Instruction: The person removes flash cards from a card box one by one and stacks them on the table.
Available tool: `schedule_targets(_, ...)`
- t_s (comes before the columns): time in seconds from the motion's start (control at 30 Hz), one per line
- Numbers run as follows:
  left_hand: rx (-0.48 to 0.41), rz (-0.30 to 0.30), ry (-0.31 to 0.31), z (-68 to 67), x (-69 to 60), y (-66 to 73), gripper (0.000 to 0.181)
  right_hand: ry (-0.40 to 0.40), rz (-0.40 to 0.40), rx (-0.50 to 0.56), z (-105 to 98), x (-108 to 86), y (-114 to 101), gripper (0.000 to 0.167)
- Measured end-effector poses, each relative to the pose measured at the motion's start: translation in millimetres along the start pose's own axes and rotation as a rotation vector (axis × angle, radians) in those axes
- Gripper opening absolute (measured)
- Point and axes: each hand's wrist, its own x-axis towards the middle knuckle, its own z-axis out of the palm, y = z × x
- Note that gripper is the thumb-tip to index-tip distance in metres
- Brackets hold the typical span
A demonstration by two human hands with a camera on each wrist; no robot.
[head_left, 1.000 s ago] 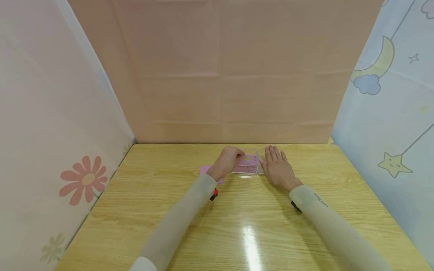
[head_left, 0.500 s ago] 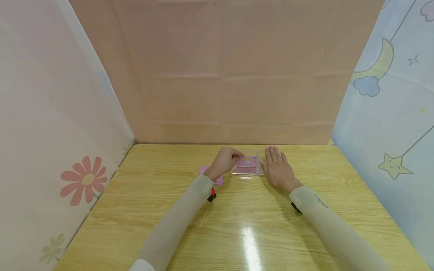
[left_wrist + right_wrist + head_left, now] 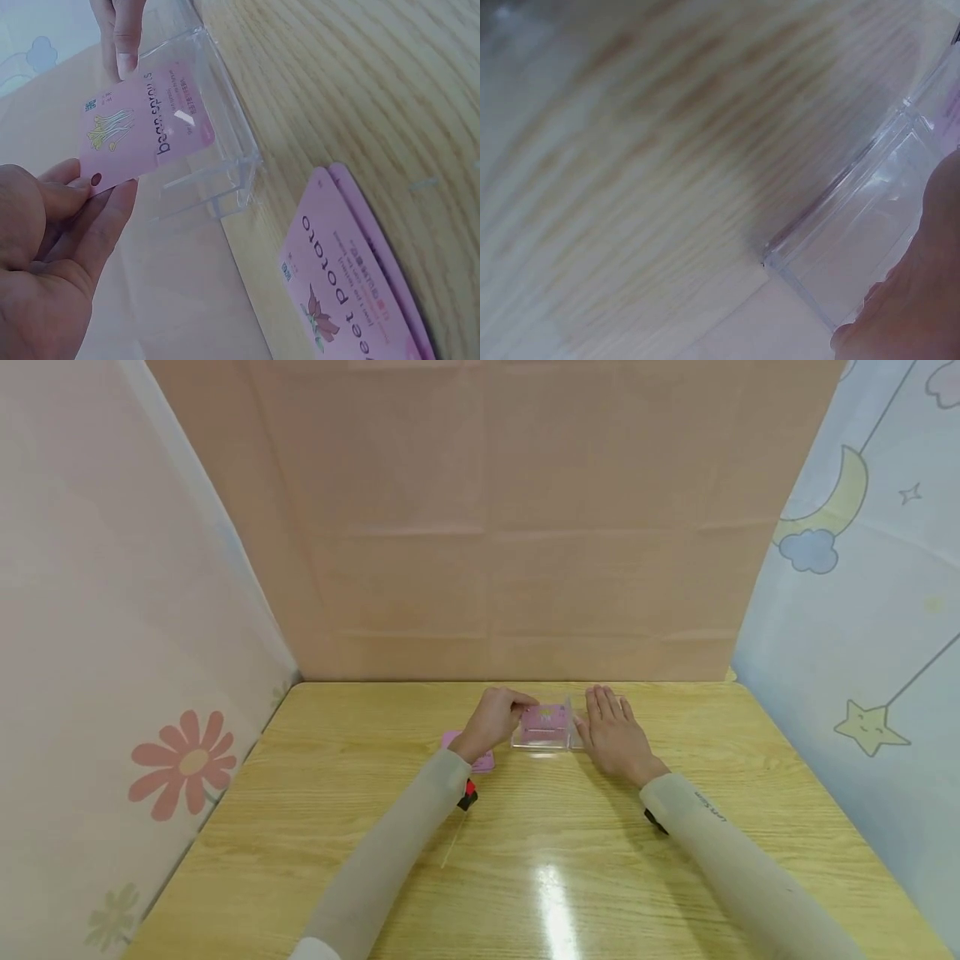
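Observation:
My left hand (image 3: 491,722) pinches a pink bean sprouts card (image 3: 142,124) by its corner with the punched hole, between thumb and fingers. The card's lower part sits inside the left compartment of a clear plastic holder (image 3: 540,746), behind its low front wall. My right hand (image 3: 617,735) lies with straight fingers over the right part of the holder, the thumb close to the upright divider. In the left wrist view a right-hand finger (image 3: 127,37) reaches the card's edge; whether it touches is unclear. Left of the holder lies a small stack of pink cards (image 3: 349,277), sweet potato on top.
The wood-grain table (image 3: 360,860) reaches back to a plain tan backdrop (image 3: 480,568). Patterned cloth walls stand on the left (image 3: 135,610) and right (image 3: 862,635). The card stack lies partly under my left wrist in the head view.
My left hand has shifted slightly left with the bean sprouts card, whose visible face has changed its tilt a little. The right hand stays in place over the holder.

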Motion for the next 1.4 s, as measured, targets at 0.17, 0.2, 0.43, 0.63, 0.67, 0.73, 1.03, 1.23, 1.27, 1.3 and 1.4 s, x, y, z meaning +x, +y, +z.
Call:
schedule_targets(0.17,-0.007,0.009,0.047,-5.0,-2.4,-1.7,0.028,-0.014,0.001,0.007,-0.3,-0.5,-0.2,0.071)
schedule_targets(0.2,-0.010,0.011,0.058,-6.0,-2.6,-2.2,0.027,-0.018,0.002,0.007,-0.5,-0.8,-0.2,0.071)
schedule_targets(0.43,-0.055,0.049,0.181,-14.8,-1.1,-4.8,0.025,-0.020,-0.003,0.010,-3.0,-1.9,0.3,0.071)
schedule_targets(0.63,-0.167,0.002,0.208,-24.7,-2.8,-5.3,0.027,-0.025,-0.004,0.019,-5.3,-2.4,0.6,0.071)
schedule_targets(0.67,-0.183,-0.016,0.206,-26.5,-3.8,-5.2,0.026,-0.027,-0.003,0.017,-5.7,-2.4,0.4,0.071)
schedule_targets(0.73,-0.201,-0.048,0.202,-30.2,-5.6,-5.3,0.026,-0.027,-0.003,0.011,-6.4,-2.4,0.4,0.070)
schedule_targets(1.03,-0.208,-0.100,0.185,-39.6,-15.3,-16.2,0.023,-0.011,-0.006,0.014,-4.7,-3.3,-0.2,0.071)
schedule_targets(1.23,-0.243,-0.132,0.180,-45.2,-24.1,-26.7,0.024,-0.008,-0.009,0.003,-5.1,-4.1,0.0,0.070)
schedule_targets(1.27,-0.249,-0.138,0.177,-46.0,-25.6,-28.8,0.024,-0.006,-0.011,0.003,-4.9,-4.1,-0.1,0.070)
schedule_targets(1.3,-0.254,-0.145,0.173,-46.8,-27.1,-31.0,0.024,-0.006,-0.011,0.003,-4.7,-4.1,-0.2,0.070)
schedule_targets(1.4,-0.272,-0.174,0.154,-49.6,-32.4,-37.2,0.024,-0.005,-0.011,0.006,-3.6,-3.9,-0.5,0.070)
